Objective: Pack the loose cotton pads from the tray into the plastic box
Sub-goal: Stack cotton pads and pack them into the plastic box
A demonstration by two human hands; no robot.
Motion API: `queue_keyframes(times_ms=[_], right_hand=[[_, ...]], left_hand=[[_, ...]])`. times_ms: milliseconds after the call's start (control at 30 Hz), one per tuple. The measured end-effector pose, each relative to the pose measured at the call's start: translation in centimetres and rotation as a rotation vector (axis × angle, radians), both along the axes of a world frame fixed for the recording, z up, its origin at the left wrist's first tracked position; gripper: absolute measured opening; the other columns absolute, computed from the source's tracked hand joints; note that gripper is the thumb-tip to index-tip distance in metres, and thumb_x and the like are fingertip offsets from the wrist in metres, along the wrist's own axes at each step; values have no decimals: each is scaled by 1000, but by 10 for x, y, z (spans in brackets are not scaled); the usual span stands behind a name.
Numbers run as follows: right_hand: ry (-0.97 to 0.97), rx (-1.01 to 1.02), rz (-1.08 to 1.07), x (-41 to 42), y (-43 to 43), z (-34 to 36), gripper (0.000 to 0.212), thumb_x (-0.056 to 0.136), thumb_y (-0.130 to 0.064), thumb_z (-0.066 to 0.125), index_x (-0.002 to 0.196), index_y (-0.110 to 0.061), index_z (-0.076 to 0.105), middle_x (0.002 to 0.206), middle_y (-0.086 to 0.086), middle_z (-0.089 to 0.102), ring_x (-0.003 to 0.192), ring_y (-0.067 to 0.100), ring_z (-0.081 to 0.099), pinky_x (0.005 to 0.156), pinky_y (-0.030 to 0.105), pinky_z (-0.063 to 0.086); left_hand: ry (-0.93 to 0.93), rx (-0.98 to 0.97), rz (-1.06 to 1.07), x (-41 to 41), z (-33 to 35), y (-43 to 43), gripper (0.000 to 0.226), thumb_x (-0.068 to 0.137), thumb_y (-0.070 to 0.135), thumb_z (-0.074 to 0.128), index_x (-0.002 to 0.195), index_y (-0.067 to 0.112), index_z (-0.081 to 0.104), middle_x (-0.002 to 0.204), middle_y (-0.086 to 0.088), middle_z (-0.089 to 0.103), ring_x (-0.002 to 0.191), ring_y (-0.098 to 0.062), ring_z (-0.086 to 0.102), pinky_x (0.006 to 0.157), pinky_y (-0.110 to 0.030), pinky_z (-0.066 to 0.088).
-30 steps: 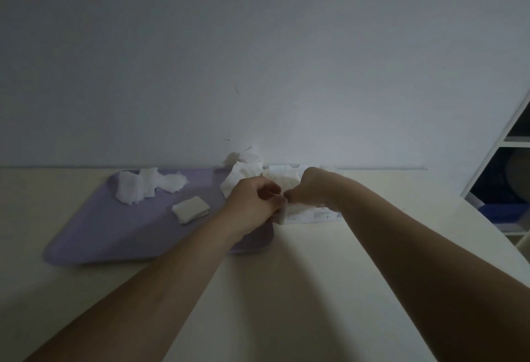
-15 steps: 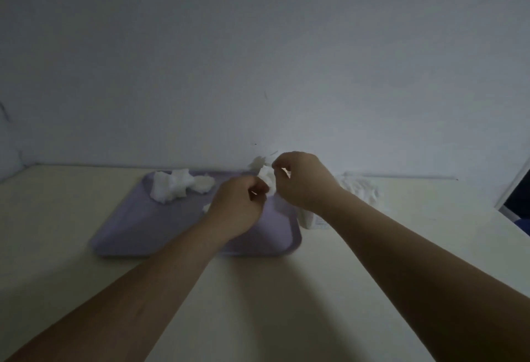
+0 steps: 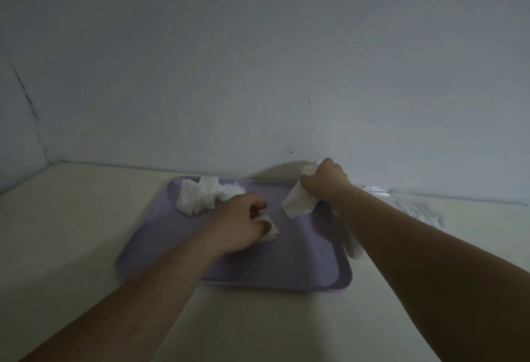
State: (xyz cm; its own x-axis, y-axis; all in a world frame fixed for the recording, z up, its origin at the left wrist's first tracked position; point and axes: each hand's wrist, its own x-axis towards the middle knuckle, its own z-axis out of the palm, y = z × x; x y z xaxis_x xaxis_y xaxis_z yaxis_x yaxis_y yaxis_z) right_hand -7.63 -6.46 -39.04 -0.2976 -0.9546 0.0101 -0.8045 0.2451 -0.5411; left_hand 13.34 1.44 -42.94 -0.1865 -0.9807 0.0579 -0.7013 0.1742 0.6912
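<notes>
Right hand (image 3: 325,182) grips a cotton pad (image 3: 298,202) slanting down-left above tray (image 3: 315,261).

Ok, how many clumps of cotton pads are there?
3: a loose pile at the tray's far left, one pad gripped by the left hand, one bunch held by the right hand. Others may hide behind the right arm.

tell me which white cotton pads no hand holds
The crumpled white cotton heap at the purple tray's far-left corner; left hand and right hand grip the others.
</notes>
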Motion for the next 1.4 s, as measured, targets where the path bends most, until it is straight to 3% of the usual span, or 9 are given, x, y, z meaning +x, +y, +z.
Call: queue_keyframes(times_ms=[267,367,533,667,833,933,1067,1233,1400], right_hand=[[11,46,91,19,-15,-9,42,83,-39,65,114,-12,58,114,11,66,108,35,65,92,37,53],[180,116,149,24,-6,-12,46,87,-41,57,122,-11,60,126,17,60,118,38,58,102,40,49],[231,49,226,27,27,-20,46,95,-39,48,129,-9,58,133,20,52,124,41,51,107,40,42],[51,-35,252,26,55,-14,49,93,-42,57,133,-14,58,133,15,60,121,35,59,103,39,48],[-101,-522,374,9,100,-8,32,91,-15,61,122,-20,68,119,-3,64,108,15,64,95,36,53],[-341,-421,485,6,127,-8,38,83,-13,73,118,-28,69,109,-12,69,92,5,69,82,25,55],[-544,-220,598,7,150,-15,53,80,-16,86,128,-22,66,101,-7,72,89,8,70,84,23,57],[-658,-263,491,-9,156,-31,28,86,-9,79,111,-20,75,76,-12,63,77,15,64,74,42,60],[-616,-341,533,-21,162,-49,30,90,-6,72,116,-23,72,103,-7,78,100,10,73,91,30,56]], left_hand=[[31,2,-42,6,-6,-8,46,85,26,80,128,20,65,113,6,65,105,-12,63,90,-24,48],[-12,-17,-56,8,-5,-6,18,82,27,75,86,14,63,81,0,61,74,-14,56,69,-32,45],[-137,0,-65,8,2,2,32,81,33,68,60,15,51,57,-2,53,54,-17,50,53,-30,35],[-18,16,-30,13,1,14,32,82,30,70,70,3,59,58,-9,59,55,-15,52,55,-31,38],[229,-63,120,31,6,34,2,79,18,68,79,16,68,73,-3,74,73,-20,70,65,-28,54],[393,-10,35,31,18,47,33,77,6,77,106,20,71,97,-4,77,86,-11,70,71,-16,53],[541,77,-191,6,19,63,58,80,0,84,130,17,60,102,-14,75,91,-15,70,80,-28,57],[574,81,-192,-16,7,59,73,68,16,84,134,29,59,108,-8,75,103,-26,74,91,-42,59],[545,119,-157,-26,-11,52,57,76,13,86,128,23,66,116,-4,76,107,-21,73,84,-28,58]])
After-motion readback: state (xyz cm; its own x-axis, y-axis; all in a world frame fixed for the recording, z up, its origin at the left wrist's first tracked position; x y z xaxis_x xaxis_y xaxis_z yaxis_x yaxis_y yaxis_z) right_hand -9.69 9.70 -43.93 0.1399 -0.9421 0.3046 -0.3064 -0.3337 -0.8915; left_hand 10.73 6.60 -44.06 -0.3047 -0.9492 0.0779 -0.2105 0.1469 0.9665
